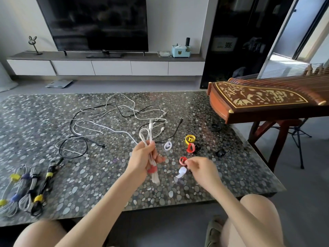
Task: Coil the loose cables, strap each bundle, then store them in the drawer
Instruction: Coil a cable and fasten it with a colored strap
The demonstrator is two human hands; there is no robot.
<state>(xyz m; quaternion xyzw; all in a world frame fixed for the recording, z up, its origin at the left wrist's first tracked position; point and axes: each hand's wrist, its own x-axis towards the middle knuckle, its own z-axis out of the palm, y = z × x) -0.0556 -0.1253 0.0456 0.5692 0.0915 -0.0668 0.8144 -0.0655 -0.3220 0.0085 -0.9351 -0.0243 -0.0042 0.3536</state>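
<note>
My left hand (142,157) grips a folded white cable bundle (147,136) above the pebble-patterned table (231,157); a red strap (152,169) wraps its lower end. My right hand (201,169) pinches a red strap ring (183,160) just above the tabletop, with a white strap (181,172) hanging under the fingers. Loose white and black cables (114,118) lie tangled at the table's middle. Several strapped bundles (26,189) with yellow and purple straps lie at the near left.
Spare straps sit right of centre: a yellow one (190,139), a red one (190,147), a white one (168,145) and black ones (220,153). A wooden zither (267,102) on a stand overhangs the table's right end. A TV cabinet with drawers (110,67) stands beyond.
</note>
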